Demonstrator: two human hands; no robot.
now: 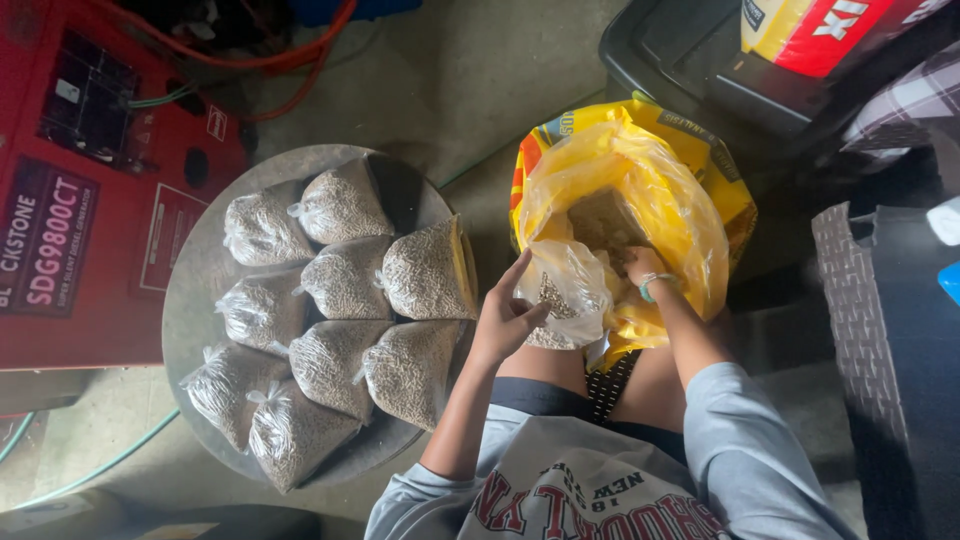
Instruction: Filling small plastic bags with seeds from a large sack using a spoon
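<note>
My left hand (508, 315) holds open a small clear plastic bag (562, 293) partly filled with brown pellets. My right hand (643, 266) reaches down into a large yellow sack (640, 180) of the same pellets; its fingers are hidden inside, and a green band sits on the wrist. The small bag hangs against the sack's left rim, just above my knees.
A round grey metal tray (200, 300) at the left carries several tied clear bags of pellets (345, 280). A red generator (90, 180) with orange cables stands at the far left. A black bin (720, 70) lies behind the sack, and a dark textured box (890, 340) is at the right.
</note>
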